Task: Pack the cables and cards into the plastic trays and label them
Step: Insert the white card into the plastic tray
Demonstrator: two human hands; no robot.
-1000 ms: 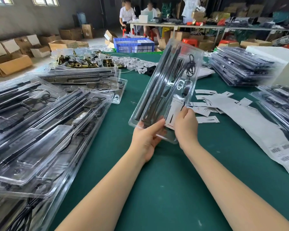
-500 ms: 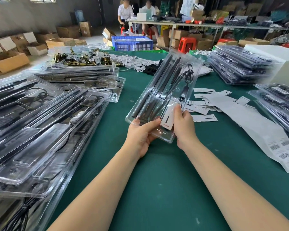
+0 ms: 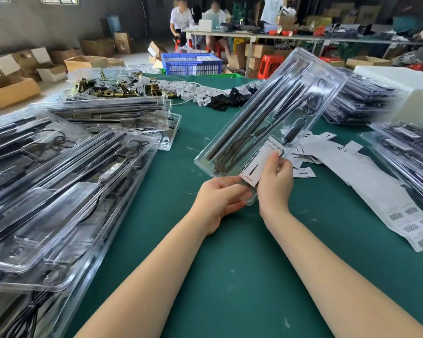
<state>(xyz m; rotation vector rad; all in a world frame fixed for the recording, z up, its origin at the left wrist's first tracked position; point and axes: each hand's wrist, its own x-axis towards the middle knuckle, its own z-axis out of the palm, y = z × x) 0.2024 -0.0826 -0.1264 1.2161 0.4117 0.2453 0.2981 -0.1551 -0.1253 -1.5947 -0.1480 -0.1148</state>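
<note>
A clear plastic tray (image 3: 325, 76) holding long black bars and a coiled black cable (image 3: 313, 103) is lifted off the green table, tilted up to the right. My left hand (image 3: 220, 198) grips its near end from below. My right hand (image 3: 275, 181) pinches the tray's near right corner, thumb on a white card (image 3: 259, 164) with red and black print that lies inside the tray. Loose white cards (image 3: 327, 137) lie on the table behind the tray. A sheet of barcode labels (image 3: 410, 223) lies at the right.
Stacks of filled clear trays (image 3: 59, 181) cover the left side, more stacks (image 3: 366, 98) sit at the right. Brass hardware (image 3: 112, 89) and white tags are piled at the far edge. A blue crate (image 3: 191, 64), cardboard boxes and seated people are beyond the table.
The tray has tilted further to the right and swung a little lower. My right hand has slid onto the white card at the tray's near corner.
</note>
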